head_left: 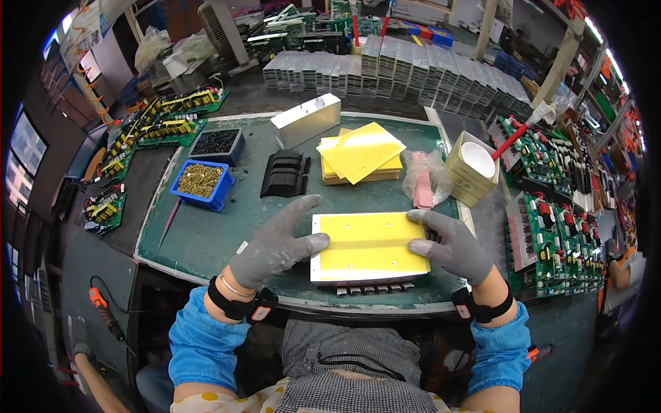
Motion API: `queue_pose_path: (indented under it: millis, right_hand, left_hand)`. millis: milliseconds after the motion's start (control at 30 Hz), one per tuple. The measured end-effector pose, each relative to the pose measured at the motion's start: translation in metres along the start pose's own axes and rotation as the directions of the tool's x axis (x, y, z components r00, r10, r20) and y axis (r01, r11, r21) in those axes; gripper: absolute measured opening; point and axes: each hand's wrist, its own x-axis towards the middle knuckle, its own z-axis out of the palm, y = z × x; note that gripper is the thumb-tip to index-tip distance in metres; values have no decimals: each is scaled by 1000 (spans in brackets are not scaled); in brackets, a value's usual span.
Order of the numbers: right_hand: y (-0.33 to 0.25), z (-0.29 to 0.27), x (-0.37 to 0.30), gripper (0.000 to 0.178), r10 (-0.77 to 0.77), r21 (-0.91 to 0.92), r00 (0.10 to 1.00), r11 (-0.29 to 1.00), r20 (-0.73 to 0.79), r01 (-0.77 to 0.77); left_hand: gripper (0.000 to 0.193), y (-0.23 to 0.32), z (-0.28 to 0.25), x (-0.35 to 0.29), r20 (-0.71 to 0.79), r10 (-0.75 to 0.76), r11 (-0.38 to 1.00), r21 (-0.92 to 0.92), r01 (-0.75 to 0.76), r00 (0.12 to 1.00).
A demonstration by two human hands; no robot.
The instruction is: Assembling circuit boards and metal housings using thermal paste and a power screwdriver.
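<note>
In front of me lies a flat, pale metal tray-like piece point(316, 265) covered by a yellow sheet point(372, 258) with a darker band and small holes. A row of dark parts shows beneath its near edge. My left hand point(272, 244), in a grey glove, has its fingers spread; its thumb tip touches the left edge. My right hand point(454, 248), also gloved, grips the right edge, thumb and forefinger on the yellow sheet. Beyond it are a stack of yellow sheets point(361, 151), black strip-like pieces point(284, 173) and a silver metal case point(308, 120).
A blue bin of small brass-coloured parts point(201, 184) and a bin of black parts point(217, 146) stand left. At right are a plastic bag with pink strips point(423, 182), a box holding a white tub point(474, 165) and circuit boards point(558, 241). Metal cases point(413, 69) line the back.
</note>
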Motion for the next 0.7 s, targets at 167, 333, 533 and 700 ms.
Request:
queue_pose_path:
  millis: [167,333,533,700]
  right_hand:
    - [-2,1,-2,54,-9,-15,1000,1000,-17,9]
    - [-3,2,-2,54,4,-32,1000,999,-26,-5]
    - [-5,2,-2,53,70,37,997,997,-27,-69]
    - [-8,4,-4,54,62,29,997,998,-43,-60]
  left_hand:
    - [70,-6,0,3,23,-27,996,-82,29,999]
    - [69,-10,-1,5,33,-7,996,-92,10,999]
    - [68,-12,-2,10,68,-11,993,-118,19,998]
    - [71,-21,-2,6,45,48,997,-54,-46,998]
